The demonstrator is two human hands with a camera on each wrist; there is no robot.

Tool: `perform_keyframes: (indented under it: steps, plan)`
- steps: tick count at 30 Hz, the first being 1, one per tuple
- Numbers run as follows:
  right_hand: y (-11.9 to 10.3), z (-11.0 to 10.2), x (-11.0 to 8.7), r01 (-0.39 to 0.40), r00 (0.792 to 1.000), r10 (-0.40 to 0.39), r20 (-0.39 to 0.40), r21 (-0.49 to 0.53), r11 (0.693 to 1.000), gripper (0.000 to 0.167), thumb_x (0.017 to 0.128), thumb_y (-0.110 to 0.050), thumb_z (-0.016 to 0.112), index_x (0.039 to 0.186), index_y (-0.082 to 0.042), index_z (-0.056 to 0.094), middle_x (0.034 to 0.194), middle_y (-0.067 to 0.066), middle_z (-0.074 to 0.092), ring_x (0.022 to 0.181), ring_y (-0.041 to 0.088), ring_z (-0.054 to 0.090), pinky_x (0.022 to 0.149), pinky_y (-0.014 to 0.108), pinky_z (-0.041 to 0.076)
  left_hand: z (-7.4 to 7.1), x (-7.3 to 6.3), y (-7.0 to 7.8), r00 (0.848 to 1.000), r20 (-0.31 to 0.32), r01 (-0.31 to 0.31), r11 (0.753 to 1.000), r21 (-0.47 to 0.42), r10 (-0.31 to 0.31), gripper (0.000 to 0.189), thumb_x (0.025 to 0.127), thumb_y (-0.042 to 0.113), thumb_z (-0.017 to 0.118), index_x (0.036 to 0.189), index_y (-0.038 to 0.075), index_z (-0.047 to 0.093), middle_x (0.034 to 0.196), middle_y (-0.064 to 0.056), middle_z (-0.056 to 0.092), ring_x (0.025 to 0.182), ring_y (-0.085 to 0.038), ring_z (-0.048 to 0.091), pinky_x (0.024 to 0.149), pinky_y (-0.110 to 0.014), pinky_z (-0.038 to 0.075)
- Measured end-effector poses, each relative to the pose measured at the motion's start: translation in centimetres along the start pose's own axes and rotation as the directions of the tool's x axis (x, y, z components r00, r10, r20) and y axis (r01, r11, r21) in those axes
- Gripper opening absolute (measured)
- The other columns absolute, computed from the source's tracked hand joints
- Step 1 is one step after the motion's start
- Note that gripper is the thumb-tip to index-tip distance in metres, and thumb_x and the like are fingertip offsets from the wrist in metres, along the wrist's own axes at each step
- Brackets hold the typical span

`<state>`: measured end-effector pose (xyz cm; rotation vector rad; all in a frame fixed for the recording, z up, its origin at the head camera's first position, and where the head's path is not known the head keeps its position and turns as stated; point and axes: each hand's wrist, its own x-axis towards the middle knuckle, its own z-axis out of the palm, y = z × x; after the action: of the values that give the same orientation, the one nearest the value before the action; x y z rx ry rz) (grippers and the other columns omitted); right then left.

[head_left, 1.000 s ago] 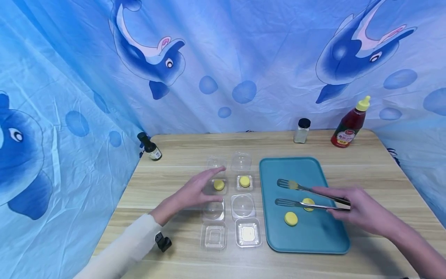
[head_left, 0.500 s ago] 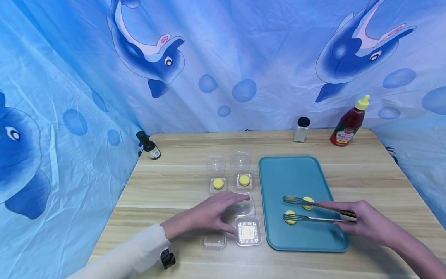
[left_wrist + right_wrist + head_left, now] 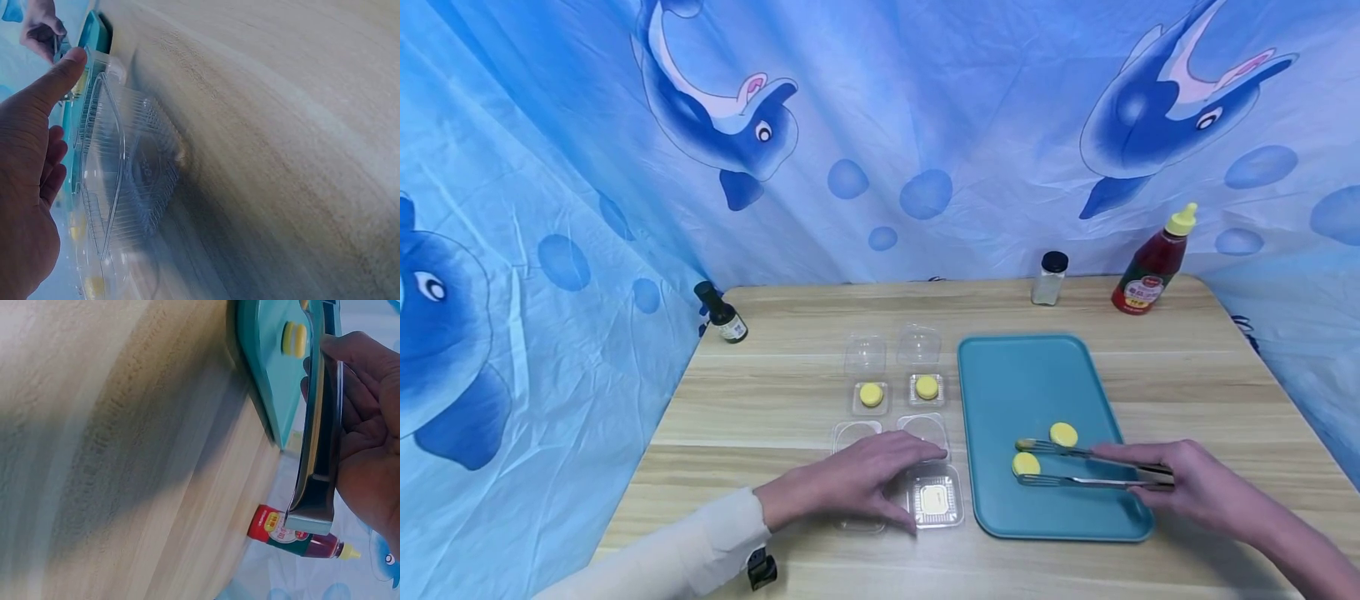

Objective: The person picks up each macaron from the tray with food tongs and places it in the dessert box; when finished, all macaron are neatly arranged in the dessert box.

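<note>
My right hand [image 3: 1191,479] holds metal food tongs [image 3: 1075,481] by their arms. Their slotted ends are spread on either side of a yellow macaron [image 3: 1026,464] on the blue-green tray [image 3: 1000,383]. Just beyond them lies a second yellow macaron [image 3: 1063,434]. My left hand [image 3: 868,473] hovers with thumb and fingers apart over the two front clear plastic boxes. The right front box [image 3: 935,498] has its lid open and no macaron inside; the left front one [image 3: 859,527] is mostly covered by the hand. Two back boxes hold one yellow macaron [image 3: 871,395] and another yellow macaron [image 3: 927,387].
A dark small bottle [image 3: 722,315] stands at the table's back left. Along the back right are a black-capped jar [image 3: 1049,279] and a red sauce bottle [image 3: 1153,262] with a yellow tip. A blue dolphin-print curtain [image 3: 880,125] hangs behind the wooden table [image 3: 760,367].
My left hand has come from the left back box toward the front boxes. The tongs have moved toward me over the tray, from beside the farther macaron to around the nearer one.
</note>
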<state>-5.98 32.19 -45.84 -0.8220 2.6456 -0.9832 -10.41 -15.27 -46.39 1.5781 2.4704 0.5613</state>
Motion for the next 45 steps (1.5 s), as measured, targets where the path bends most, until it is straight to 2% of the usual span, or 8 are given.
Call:
perform_keyframes:
  steps: [8,13,17,24,31,39,45]
  plan:
    - [0.1,0.1,0.0,-0.02,1.0,0.02,0.011,-0.025,0.999,0.057,0.085,-0.008,0.088,0.139,-0.019,0.073,0.134,0.003,0.073,0.113,-0.002,0.065,0.081,0.018,0.06,0.1,0.0,-0.1,1.0,0.003,0.001,1.0,-0.004,-0.001,0.098,0.081,0.056,0.088,0.159,0.016,0.044,0.157,0.004,0.053,0.144,-0.012,0.048,0.122,-0.031,0.037]
    - [0.2,0.1,0.0,-0.011,1.0,0.011,0.006,-0.032,0.999,0.057,0.086,-0.009,0.088,0.14,-0.02,0.072,0.134,0.003,0.073,0.114,-0.003,0.065,0.082,0.018,0.06,0.3,-0.1,-0.1,1.0,0.006,-0.004,1.0,0.0,0.004,0.096,0.083,0.055,0.087,0.159,0.016,0.044,0.157,0.005,0.053,0.144,-0.011,0.048,0.122,-0.03,0.038]
    - [0.2,0.2,-0.1,0.007,1.0,-0.007,-0.004,-0.036,0.999,0.059,0.085,-0.008,0.088,0.14,-0.02,0.072,0.134,0.002,0.073,0.115,-0.003,0.064,0.082,0.018,0.06,0.4,-0.1,-0.1,1.0,0.002,-0.012,1.0,-0.008,0.012,0.1,0.081,0.057,0.088,0.16,0.016,0.043,0.157,0.005,0.052,0.144,-0.011,0.048,0.121,-0.03,0.039]
    - [0.3,0.4,-0.1,-0.009,1.0,0.009,-0.003,-0.043,0.999,0.059,0.085,-0.008,0.088,0.14,-0.02,0.072,0.133,0.003,0.074,0.113,-0.002,0.065,0.082,0.018,0.06,0.5,-0.1,0.0,1.0,0.004,-0.015,1.0,-0.02,0.015,0.104,0.078,0.059,0.089,0.16,0.016,0.042,0.157,0.004,0.051,0.146,-0.013,0.046,0.121,-0.032,0.04]
    - [0.2,0.7,0.0,0.039,0.999,-0.04,-0.023,-0.052,0.998,0.062,0.084,-0.005,0.088,0.141,-0.019,0.071,0.134,0.001,0.073,0.112,-0.001,0.066,0.077,0.019,0.06,0.6,0.0,-0.1,1.0,0.023,-0.011,1.0,-0.002,0.011,0.101,0.081,0.055,0.089,0.16,0.014,0.042,0.158,0.0,0.051,0.147,-0.014,0.045,0.123,-0.032,0.036]
    - [-0.6,0.3,0.3,0.068,0.997,-0.07,-0.033,-0.059,0.996,0.063,0.083,-0.002,0.088,0.141,-0.019,0.071,0.135,-0.002,0.073,0.116,0.0,0.066,0.082,0.019,0.061,0.6,0.0,0.0,0.999,0.036,0.004,1.0,-0.008,-0.003,0.096,0.084,0.053,0.088,0.159,0.014,0.044,0.158,0.0,0.051,0.148,-0.015,0.044,0.124,-0.033,0.035]
    - [-2.4,0.2,1.0,0.198,0.976,-0.202,-0.084,-0.048,0.979,0.064,0.082,0.005,0.087,0.14,-0.018,0.072,0.133,-0.003,0.074,0.118,0.002,0.066,0.071,0.013,0.055,0.7,-0.1,0.1,0.999,0.038,0.001,1.0,0.0,-0.001,0.094,0.086,0.051,0.087,0.159,0.013,0.043,0.157,0.0,0.051,0.148,-0.015,0.044,0.124,-0.033,0.034]
